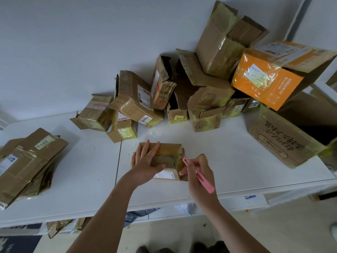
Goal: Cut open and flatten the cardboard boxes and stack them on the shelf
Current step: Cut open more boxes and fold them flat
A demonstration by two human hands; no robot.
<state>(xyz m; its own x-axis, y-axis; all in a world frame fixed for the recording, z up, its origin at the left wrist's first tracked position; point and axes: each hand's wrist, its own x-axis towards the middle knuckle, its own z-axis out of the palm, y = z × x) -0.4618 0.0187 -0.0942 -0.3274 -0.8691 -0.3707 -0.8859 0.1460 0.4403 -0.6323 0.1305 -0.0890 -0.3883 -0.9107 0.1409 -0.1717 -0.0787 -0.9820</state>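
A small taped cardboard box (165,157) lay on the white table (237,161), near the table's near edge and about midway across. The left hand (145,162) rested on the box's left part with its fingers straight and spread, pressing it down. The right hand (199,172) was curled around a pink cutter (197,175), whose tip touched the box's right end. A stack of flattened boxes (27,165) sat at the far left of the table. A heap of unopened and torn boxes (191,84) rose along the far wall, with an orange box (269,77) at the right.
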